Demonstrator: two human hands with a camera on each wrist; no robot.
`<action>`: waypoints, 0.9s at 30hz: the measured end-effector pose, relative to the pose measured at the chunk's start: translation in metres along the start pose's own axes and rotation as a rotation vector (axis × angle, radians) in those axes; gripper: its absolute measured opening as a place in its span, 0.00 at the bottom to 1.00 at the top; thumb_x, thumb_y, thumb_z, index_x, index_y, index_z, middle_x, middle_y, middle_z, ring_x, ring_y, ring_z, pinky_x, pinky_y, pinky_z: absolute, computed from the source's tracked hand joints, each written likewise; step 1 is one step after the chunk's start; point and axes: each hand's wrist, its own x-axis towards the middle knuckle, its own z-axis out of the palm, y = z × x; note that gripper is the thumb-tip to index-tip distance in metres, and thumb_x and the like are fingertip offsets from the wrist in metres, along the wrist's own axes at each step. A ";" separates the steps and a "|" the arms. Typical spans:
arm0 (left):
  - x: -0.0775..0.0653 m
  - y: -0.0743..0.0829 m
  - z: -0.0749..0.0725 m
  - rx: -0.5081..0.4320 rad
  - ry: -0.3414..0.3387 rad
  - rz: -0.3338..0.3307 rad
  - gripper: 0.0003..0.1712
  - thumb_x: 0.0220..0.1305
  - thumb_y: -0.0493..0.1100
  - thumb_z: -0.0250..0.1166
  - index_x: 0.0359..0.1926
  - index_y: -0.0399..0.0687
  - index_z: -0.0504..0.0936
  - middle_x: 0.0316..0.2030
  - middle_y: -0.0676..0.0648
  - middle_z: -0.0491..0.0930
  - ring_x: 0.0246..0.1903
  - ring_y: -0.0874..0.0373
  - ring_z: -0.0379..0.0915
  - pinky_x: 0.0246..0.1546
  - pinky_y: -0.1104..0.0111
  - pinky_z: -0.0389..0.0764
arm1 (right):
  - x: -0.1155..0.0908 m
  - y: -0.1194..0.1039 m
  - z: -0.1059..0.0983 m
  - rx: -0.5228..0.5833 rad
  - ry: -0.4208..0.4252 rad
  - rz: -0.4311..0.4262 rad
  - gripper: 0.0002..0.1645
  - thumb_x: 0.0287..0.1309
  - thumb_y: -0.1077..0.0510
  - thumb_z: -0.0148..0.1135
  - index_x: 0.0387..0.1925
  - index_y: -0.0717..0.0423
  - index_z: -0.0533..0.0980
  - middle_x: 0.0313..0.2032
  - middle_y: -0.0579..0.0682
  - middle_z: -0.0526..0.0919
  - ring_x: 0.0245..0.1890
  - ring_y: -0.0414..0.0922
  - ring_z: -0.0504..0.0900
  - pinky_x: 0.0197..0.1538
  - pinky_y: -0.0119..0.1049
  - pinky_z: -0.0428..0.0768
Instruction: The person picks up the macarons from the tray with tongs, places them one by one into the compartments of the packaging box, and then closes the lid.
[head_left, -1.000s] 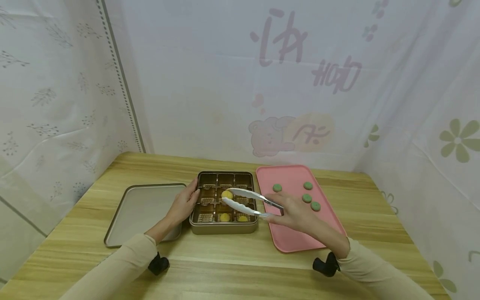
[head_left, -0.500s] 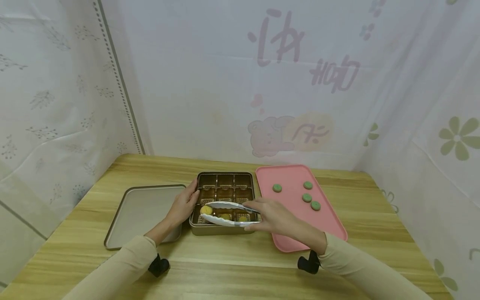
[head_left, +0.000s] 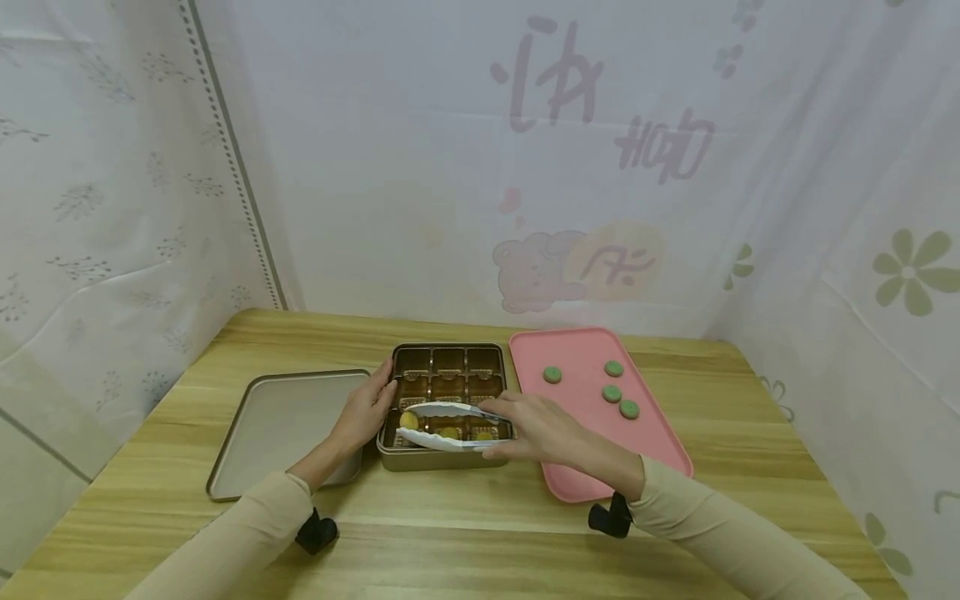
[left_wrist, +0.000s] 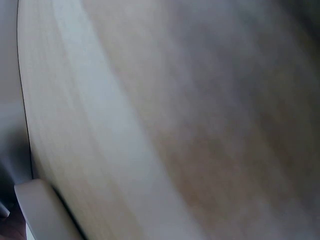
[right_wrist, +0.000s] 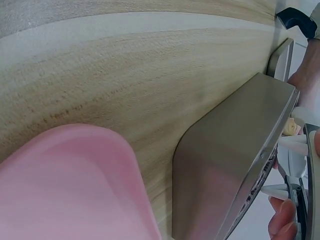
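A brown-gold tin holds a divided insert with several compartments. My left hand rests along its left side, fingers extended against the wall. My right hand grips white-tipped tongs over the front row. Between the tong tips is a round yellow cookie, at the front-left compartment. Two more yellow cookies sit in the front-middle and front-right compartments, partly behind the tongs. The right wrist view shows the tin's outer wall with the fingers and tongs beyond its rim.
A pink tray with several green cookies lies right of the tin. Left of it, partly behind the left arm, is a flat metal lid. All stand on a wooden table, backed by printed white cloth.
My right hand has carried the yellow cookie in the tongs left and forward-down, from the middle of the tin to the front-left compartment, sinking slightly lower. The left hand stays in place.
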 end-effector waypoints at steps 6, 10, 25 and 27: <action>0.000 0.000 0.000 0.002 0.009 0.001 0.29 0.74 0.39 0.44 0.70 0.30 0.51 0.69 0.32 0.52 0.69 0.39 0.48 0.68 0.49 0.54 | -0.001 -0.001 0.000 0.007 0.003 0.000 0.38 0.49 0.41 0.68 0.59 0.55 0.74 0.42 0.53 0.81 0.20 0.33 0.68 0.24 0.25 0.69; 0.000 0.000 0.000 0.002 0.010 -0.002 0.29 0.74 0.39 0.44 0.70 0.30 0.52 0.69 0.33 0.52 0.69 0.39 0.48 0.68 0.49 0.54 | -0.002 0.000 0.002 0.019 0.015 0.002 0.38 0.49 0.41 0.69 0.58 0.56 0.74 0.41 0.53 0.81 0.18 0.33 0.65 0.23 0.25 0.68; 0.000 -0.001 0.000 0.002 0.003 -0.002 0.29 0.75 0.40 0.43 0.70 0.30 0.51 0.70 0.33 0.52 0.69 0.40 0.48 0.68 0.49 0.54 | -0.025 0.008 0.007 0.071 0.062 0.032 0.38 0.49 0.41 0.69 0.59 0.56 0.73 0.51 0.53 0.80 0.35 0.39 0.79 0.43 0.37 0.81; 0.001 -0.001 0.001 0.000 0.003 0.004 0.29 0.75 0.40 0.43 0.70 0.30 0.51 0.70 0.33 0.52 0.69 0.39 0.48 0.68 0.49 0.54 | -0.029 0.009 0.007 0.084 0.064 0.031 0.37 0.50 0.42 0.69 0.59 0.56 0.73 0.50 0.52 0.80 0.41 0.42 0.80 0.44 0.37 0.81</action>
